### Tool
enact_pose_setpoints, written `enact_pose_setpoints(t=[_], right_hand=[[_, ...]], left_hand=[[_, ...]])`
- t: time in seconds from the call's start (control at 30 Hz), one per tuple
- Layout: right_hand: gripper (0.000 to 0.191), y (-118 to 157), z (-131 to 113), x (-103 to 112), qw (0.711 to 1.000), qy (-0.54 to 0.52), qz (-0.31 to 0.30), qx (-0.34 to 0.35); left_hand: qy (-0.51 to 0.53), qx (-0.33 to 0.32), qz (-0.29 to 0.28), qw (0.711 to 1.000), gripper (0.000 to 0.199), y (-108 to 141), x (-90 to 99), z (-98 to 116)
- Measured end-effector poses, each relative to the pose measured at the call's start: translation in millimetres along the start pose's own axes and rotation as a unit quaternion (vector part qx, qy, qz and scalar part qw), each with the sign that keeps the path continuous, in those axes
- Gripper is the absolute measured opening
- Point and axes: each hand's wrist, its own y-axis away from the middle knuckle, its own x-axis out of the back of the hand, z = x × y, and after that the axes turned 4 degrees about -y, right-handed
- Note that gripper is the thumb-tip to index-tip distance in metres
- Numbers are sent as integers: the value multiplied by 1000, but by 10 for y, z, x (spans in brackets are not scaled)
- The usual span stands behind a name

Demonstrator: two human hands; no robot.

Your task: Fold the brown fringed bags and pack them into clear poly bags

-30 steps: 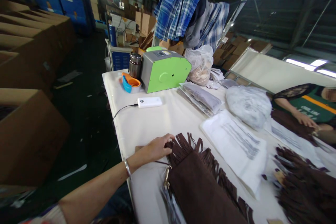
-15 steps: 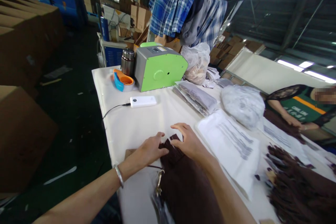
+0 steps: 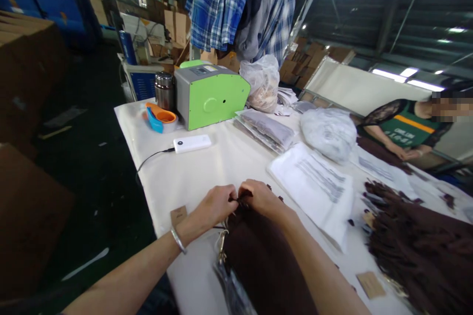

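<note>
On the near side of the green-sided machine (image 3: 218,101), as the head view is showing, a dark brown piece (image 3: 262,261) is lying on the tabletop (image 3: 225,166), well apart from the machine and reaching toward the wearer. Both hands are meeting at the edge of the piece closest to the machine: the left hand (image 3: 214,204) is pinching a thin brown strip, and the right hand (image 3: 263,201) is pinching the same dark material just beside it, with the curled fingers hiding the exact grip. On the side of the machine toward the wearer, a metal clasp (image 3: 222,247) is lying along the left edge of the piece, and a brown card (image 3: 179,215) is lying near the left wrist. Just in front of the machine, a white power bank (image 3: 192,143) is lying with a black cable (image 3: 150,155) plugged in. Touching or close to the machine's left end, a steel flask (image 3: 164,91) is standing. To the machine's right and nearer the wearer, a white printed packet (image 3: 314,182) is lying flat; farther right, a brown fringed heap (image 3: 421,241) is spreading. Well to the machine's right, a person in a green vest (image 3: 410,130) is facing the tabletop.
</note>
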Motion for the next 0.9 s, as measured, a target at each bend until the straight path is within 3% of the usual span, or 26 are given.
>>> enact_pose_setpoints(t=[0.1, 0.2, 0.27, 0.33, 0.4, 0.5, 0.57, 0.7, 0.9], right_hand=[[14, 553, -96, 82, 999, -10, 38, -16], [12, 1161, -88, 55, 998, -26, 29, -51], [15, 1466, -63, 31, 996, -29, 4, -85], [17, 1628, -88, 49, 990, -44, -10, -130], [14, 1642, -187, 100, 985, -63, 1, -158], [11, 1468, -406, 134, 990, -69, 37, -118], [10, 1297, -529, 66, 995, -59, 50, -70], [11, 1009, -618, -226, 997, 29, 63, -20], [10, 813, -546, -558, 966, 252, 37, -48]], left_hand=[[33, -68, -28, 997, 8, 235, -21, 316], [59, -201, -96, 973, 21, 598, -100, 568], [74, -291, -164, 940, 33, 812, -126, 616], [105, -336, -227, 908, 31, 938, -91, 536], [112, -304, -223, 919, 18, 958, -1, 340], [-27, -151, -88, 984, 15, 848, 152, -56], [-130, -108, -36, 985, 18, 750, 206, -293], [-187, -151, -26, 970, 11, 598, 169, -544], [-213, -197, -21, 957, 9, 484, 48, -639]])
